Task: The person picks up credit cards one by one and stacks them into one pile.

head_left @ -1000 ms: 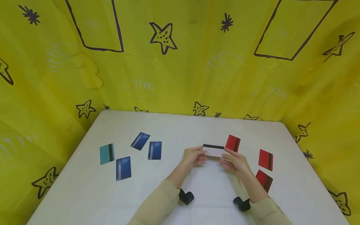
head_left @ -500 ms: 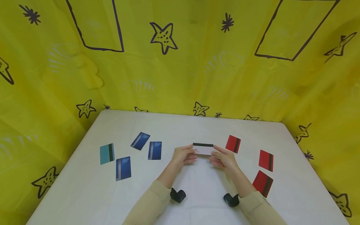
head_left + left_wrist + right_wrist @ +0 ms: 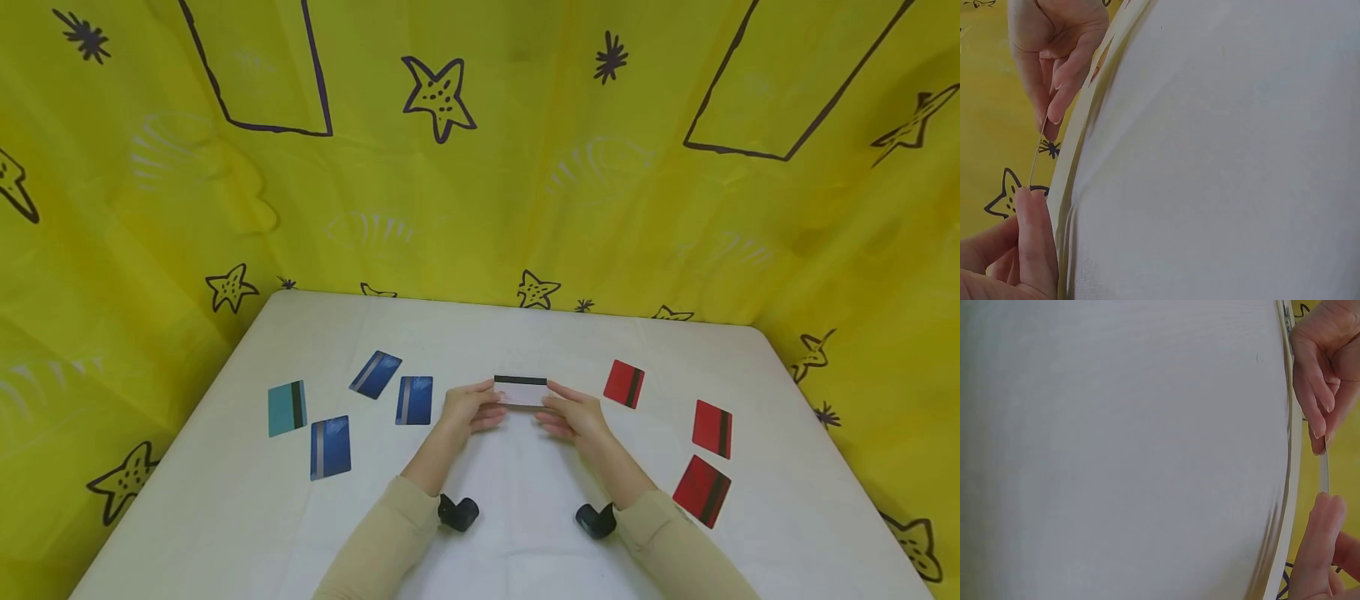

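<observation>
Between both hands, over the middle of the table, is a white card with a black stripe along its far edge (image 3: 521,392). The left hand (image 3: 467,408) pinches its left end and the right hand (image 3: 579,415) pinches its right end. Seen almost edge-on in the left wrist view, the card (image 3: 1035,156) spans the fingertips of the two hands. In the right wrist view the card (image 3: 1324,472) shows as a thin strip. A red card (image 3: 624,384) lies just to the right of the right hand, and a blue card (image 3: 415,401) lies left of the left hand.
On the white table (image 3: 517,533), a teal card (image 3: 287,408) and two more blue cards, one nearer (image 3: 331,447) and one farther (image 3: 376,374), lie at left. Two other red cards, one upper (image 3: 712,429) and one lower (image 3: 702,491), lie at right. A yellow curtain (image 3: 480,192) hangs behind.
Both hands have moved left together with the white card, from close beside the upper red card to the table's middle. The cards lying on the table have stayed put.
</observation>
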`<action>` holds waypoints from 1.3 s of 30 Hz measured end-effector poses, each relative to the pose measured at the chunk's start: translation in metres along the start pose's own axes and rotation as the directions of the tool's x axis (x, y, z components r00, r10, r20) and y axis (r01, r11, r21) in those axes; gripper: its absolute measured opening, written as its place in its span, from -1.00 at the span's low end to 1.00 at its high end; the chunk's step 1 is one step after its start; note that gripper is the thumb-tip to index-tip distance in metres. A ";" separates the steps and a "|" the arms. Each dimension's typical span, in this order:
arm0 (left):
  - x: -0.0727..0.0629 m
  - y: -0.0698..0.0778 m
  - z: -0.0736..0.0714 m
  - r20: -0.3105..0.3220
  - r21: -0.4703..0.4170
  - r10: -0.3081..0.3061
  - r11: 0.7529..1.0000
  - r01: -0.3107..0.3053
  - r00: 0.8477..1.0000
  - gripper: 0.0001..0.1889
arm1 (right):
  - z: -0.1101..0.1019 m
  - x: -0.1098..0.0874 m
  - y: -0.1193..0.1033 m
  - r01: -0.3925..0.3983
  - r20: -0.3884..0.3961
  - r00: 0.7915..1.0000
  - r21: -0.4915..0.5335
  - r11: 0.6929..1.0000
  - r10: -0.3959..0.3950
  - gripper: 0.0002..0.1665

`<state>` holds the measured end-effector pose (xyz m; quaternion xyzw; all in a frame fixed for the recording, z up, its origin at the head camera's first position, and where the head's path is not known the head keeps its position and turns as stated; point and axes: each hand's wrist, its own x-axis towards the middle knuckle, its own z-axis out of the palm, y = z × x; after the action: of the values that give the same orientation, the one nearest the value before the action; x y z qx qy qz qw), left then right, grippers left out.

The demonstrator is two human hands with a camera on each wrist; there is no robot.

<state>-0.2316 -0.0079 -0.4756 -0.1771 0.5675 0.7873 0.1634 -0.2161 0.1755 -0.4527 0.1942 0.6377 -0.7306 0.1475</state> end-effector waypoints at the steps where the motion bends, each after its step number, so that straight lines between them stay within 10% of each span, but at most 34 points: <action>1: 0.000 0.001 -0.001 -0.002 0.002 0.002 1.000 -0.002 1.000 -0.54 | 0.001 0.001 0.001 -0.002 -0.002 1.000 0.002 1.000 0.002 -0.41; 23: 0.006 0.008 -0.016 -0.031 0.080 -0.061 0.995 0.064 0.998 -0.57 | 0.016 0.014 0.009 -0.086 -0.014 0.996 -0.092 0.992 0.085 -0.45; 39: 0.001 0.006 -0.016 0.017 0.141 0.051 0.989 -0.053 0.999 -0.50 | 0.017 0.015 0.008 -0.072 -0.056 0.996 -0.119 0.990 0.066 -0.47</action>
<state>-0.2341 -0.0252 -0.4758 -0.1450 0.6254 0.7501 0.1585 -0.2275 0.1577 -0.4648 0.2255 0.6773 -0.6800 0.1676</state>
